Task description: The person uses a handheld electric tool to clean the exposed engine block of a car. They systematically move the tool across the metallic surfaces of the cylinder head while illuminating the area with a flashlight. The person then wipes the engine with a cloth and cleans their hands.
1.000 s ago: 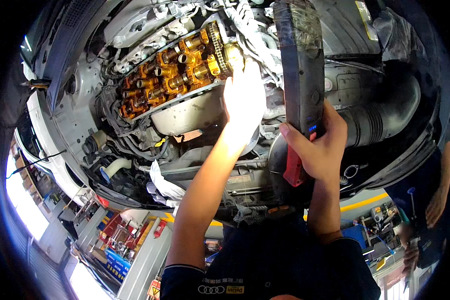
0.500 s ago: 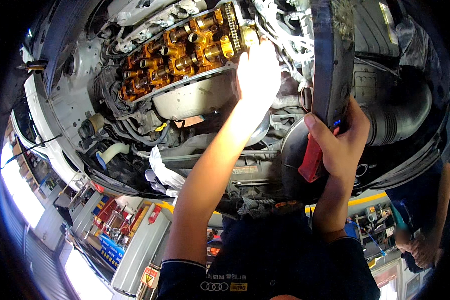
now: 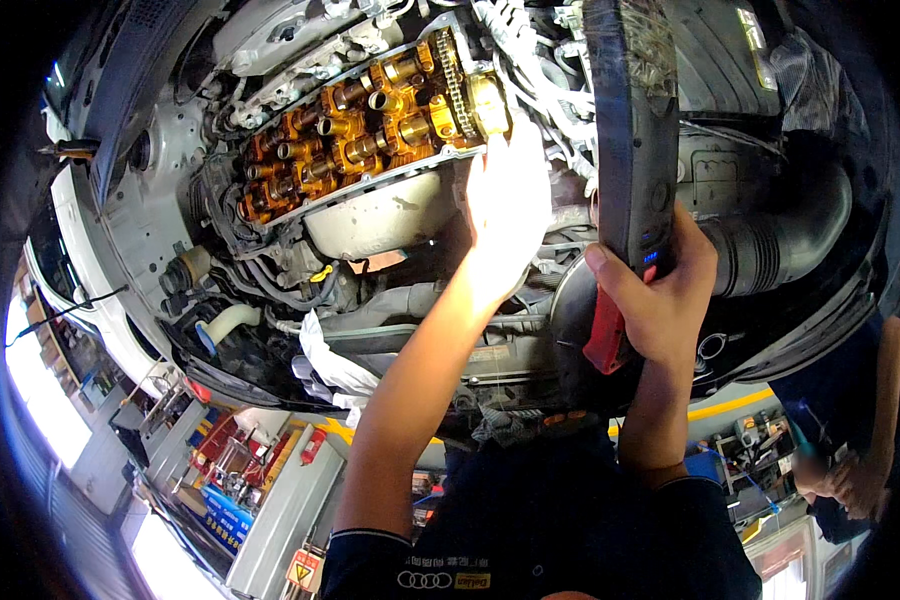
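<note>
My right hand [image 3: 665,290] is wrapped round a long black work light [image 3: 635,150] with a red lower part, held upright over the engine bay. Its strong light washes out my left hand [image 3: 510,205], whose fingers look stretched out toward the bright round gear [image 3: 488,105] at the right end of the uncovered cylinder head [image 3: 360,130]. Glare hides whether the fingertips touch the gear. Oily golden camshafts [image 3: 400,130] lie in the head, with a timing chain [image 3: 455,85] near their right end. A pale heat shield [image 3: 380,215] sits below the head.
Right of the light runs a thick black intake hose [image 3: 790,240]. A white cloth [image 3: 335,360] hangs at the front edge, left of my forearm. White-lit wires [image 3: 540,60] cross behind my left hand. Another person [image 3: 850,440] stands at the right; tool carts [image 3: 250,460] are at lower left.
The view has shifted slightly. The work light and my right hand appear a little farther left. My left hand sits slightly lower in the picture, still beside the gear.
</note>
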Tool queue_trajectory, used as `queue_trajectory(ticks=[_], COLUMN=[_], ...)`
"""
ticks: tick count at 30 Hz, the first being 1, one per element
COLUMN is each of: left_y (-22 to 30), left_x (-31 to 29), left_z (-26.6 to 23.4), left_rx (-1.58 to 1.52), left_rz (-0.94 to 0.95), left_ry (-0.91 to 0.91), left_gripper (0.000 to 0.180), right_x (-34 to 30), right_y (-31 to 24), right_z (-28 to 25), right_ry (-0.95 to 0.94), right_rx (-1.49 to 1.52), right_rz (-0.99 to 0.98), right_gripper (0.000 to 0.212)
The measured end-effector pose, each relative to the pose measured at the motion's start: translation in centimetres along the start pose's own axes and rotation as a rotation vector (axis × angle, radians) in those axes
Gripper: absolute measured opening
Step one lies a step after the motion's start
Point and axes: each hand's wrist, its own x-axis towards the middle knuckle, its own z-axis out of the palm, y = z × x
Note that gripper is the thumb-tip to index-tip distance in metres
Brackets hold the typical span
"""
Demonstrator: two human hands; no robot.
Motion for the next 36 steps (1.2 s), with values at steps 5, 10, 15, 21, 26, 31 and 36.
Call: queue_trajectory(ticks=[5,10,15,21,26,31,36], left_y=[0.4,-1.0,0.0,0.3,-0.4,-0.1,0.6], left_x=[1.2,1.7,0.9,0.7,1.7,1.8,0.7], left_z=[-0.7,0.4,-0.9,-1.2,-0.2,-0.7,-1.5], left_rx=[-0.075,-0.077,-0.133,-0.147,-0.129,-0.178,-0.356], left_rz=[-0.073,0.004,-0.014,-0.026,0.013,0.021,-0.071], left_ry=[-0.062,0.076,0.054,0.002,0.065,0.043,0.045], left_gripper=[0.03,0.026,0.022,0.024,0.031,0.022,0.024], right_x=[0.0,0.0,-0.1,0.2,0.2,0.2,0.5], right_y=[0.6,-0.3,1.0,0.2,-1.6,-0.2,-2.3], right_z=[0.6,0.9,0.6,0.5,0.3,0.6,0.5], right_ry=[0.077,0.067,0.073,0.059,0.027,0.071,0.064], right_rx=[-0.064,-0.144,-0.001,-0.107,-0.139,-0.092,-0.176], right_rz=[0.051,0.069,0.056,0.037,0.039,0.073,0.078], right_gripper=[0.039,0.04,0.042,0.042,0.042,0.043,0.044])
